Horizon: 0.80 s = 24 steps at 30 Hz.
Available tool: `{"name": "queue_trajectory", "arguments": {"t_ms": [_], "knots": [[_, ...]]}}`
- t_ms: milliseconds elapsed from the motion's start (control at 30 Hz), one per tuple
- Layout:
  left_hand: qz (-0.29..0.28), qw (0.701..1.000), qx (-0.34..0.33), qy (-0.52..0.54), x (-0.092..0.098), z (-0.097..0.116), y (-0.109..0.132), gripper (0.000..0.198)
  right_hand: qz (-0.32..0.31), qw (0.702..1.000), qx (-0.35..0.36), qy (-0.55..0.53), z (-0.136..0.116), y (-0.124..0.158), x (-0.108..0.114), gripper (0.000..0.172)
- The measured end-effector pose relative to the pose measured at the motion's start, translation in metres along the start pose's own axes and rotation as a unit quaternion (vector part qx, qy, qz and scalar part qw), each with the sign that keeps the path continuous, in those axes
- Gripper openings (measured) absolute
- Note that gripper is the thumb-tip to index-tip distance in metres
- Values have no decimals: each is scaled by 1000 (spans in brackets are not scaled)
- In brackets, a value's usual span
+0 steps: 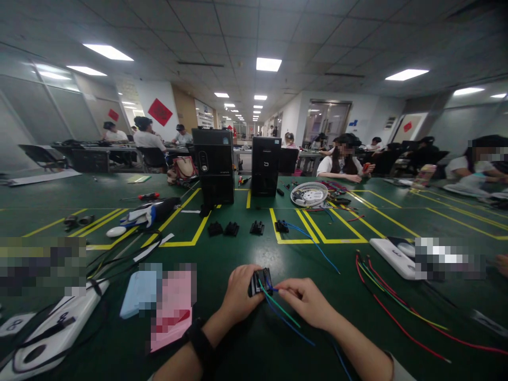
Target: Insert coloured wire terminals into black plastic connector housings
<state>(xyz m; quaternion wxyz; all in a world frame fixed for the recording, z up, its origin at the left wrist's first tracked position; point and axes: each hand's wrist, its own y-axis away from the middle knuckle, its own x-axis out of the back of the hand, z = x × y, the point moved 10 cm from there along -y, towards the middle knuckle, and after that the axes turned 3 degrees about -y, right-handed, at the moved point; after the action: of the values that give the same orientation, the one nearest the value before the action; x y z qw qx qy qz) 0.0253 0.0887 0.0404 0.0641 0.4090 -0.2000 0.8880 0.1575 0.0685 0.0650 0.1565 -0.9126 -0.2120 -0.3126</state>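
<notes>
My left hand (238,293) is closed around a small black connector block (261,281) just above the green table near its front edge. My right hand (307,301) pinches a thin wire at the block's right side. A green wire (280,308) and a blue wire (291,327) trail from the block down to the right, under my right hand. A dark band sits on my left wrist (200,341).
Several black connectors (232,228) lie in yellow-taped boxes ahead, one with a blue wire (317,246). Loose red, green and yellow wires (392,301) lie at right. Two black computer towers (216,166), a white fan grille (309,193), white devices (391,254) and seated people stand beyond.
</notes>
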Motion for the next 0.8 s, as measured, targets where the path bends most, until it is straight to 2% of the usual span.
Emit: {"name": "queue_trajectory", "arguments": {"t_ms": [133, 233, 333, 433, 533, 633, 800], "knots": [[4, 1000, -8, 0, 0, 0, 0, 41, -58, 996, 42, 45, -8, 3, -16, 25], [6, 1000, -5, 2, 1, -1, -1, 40, -71, 989, 51, 120, -9, 3, -12, 23], [2, 1000, 1, 5, 1, -2, -1, 41, -44, 982, 26, 179, -5, 2, 4, 24], [1, 1000, 1, 7, 1, -2, -1, 42, 17, 979, -4, 205, 1, 1, 23, 25], [3, 1000, 4, 5, 1, -3, -1, 43, 64, 981, -1, 182, 2, 1, 27, 24], [5, 1000, 5, 2, 0, -4, -2, 43, 80, 989, 26, 118, -4, 3, 20, 25], [7, 1000, -6, 2, 1, -1, -1, 42, 6, 994, 78, 78, -18, 5, -4, 25]]}}
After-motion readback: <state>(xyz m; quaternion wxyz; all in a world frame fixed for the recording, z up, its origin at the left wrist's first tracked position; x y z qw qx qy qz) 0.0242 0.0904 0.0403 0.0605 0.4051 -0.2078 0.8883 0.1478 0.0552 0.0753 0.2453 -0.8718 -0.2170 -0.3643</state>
